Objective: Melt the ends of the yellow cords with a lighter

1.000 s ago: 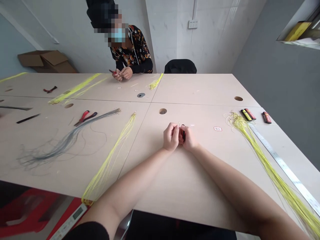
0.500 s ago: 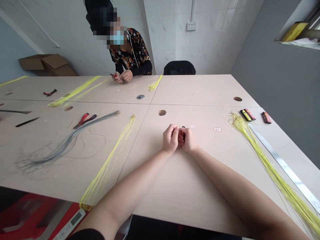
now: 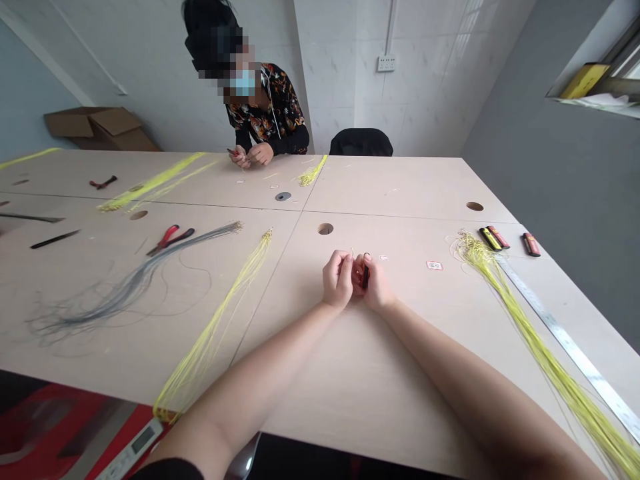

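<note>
Near the table's middle my two hands meet, fingers curled. My left hand [image 3: 339,279] pinches a thin wire [image 3: 353,252], whose short end sticks up above the fingertips. Wrapped in my right hand [image 3: 377,283] is a small dark tool [image 3: 365,276], seen only in part. To the left lie a yellow wire bundle [image 3: 227,310], a grey wire bundle [image 3: 135,287] and red-and-black pliers [image 3: 170,240]. A longer yellow bundle [image 3: 530,327] stretches along the right side, beside a metal ruler [image 3: 565,337].
Across the table [image 3: 310,373] a masked person [image 3: 270,110] works with both hands. Battery-like cylinders [image 3: 494,238] lie at the right. A small label [image 3: 435,265] and a round hole [image 3: 325,229] are near my hands. A remote [image 3: 133,452] sits at lower left.
My hands have parted slightly at the fingertips, and the dark tool shows more in my right hand. The whole view has shifted a little.
</note>
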